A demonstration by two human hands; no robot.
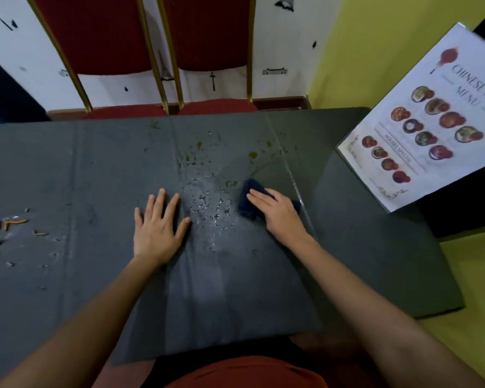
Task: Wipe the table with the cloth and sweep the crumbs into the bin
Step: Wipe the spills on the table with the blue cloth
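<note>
A dark grey cloth-covered table (95, 169) fills the view. My right hand (277, 212) presses down on a dark blue cloth (249, 198) right of centre, fingers spread over it. Flat on the table to its left lies my left hand (157, 228), fingers apart and holding nothing. Between the two hands is a patch of water droplets (210, 208). Yellowish-brown sauce spots (252, 154) dot the table farther back. Orange crumbs (10, 222) lie scattered near the left edge. No bin is in view.
Two red chairs with gold frames (163, 68) stand behind the far edge of the table. A laminated Chinese food menu (426, 127) stands tilted at the table's right corner. The floor at the right is yellow-green.
</note>
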